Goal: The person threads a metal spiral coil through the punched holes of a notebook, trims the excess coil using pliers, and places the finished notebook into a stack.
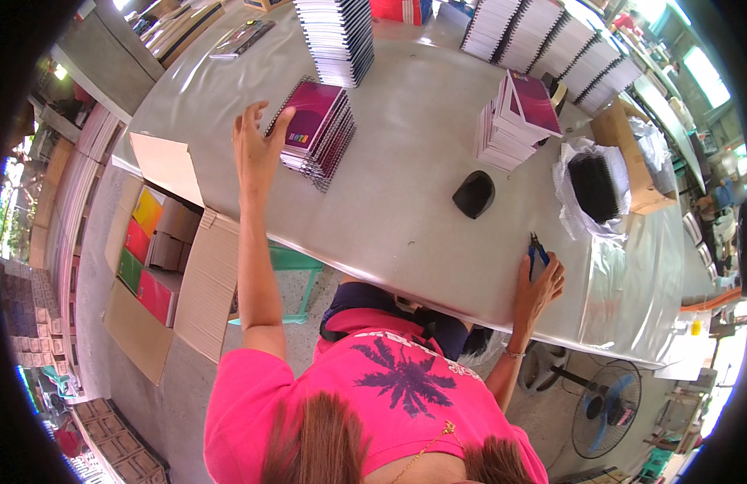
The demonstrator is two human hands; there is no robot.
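At the left, an open cardboard box [204, 282] stands below the table [390, 210]. The left hand [259, 149] is open, with spread fingers, beside the pile of purple spiral notebooks [317, 117] on the table; whether the thumb touches the cover cannot be told. It would be good to support the pile by its sides, because its edges look uneven, and to avoid bending the wire. Farther right are a black object [474, 194] and a second purple pile [515, 121]. The right hand [543, 284] has its fingers at the pliers [537, 252]; how firmly they grip is unclear. The pliers' points should better face away from the covers.
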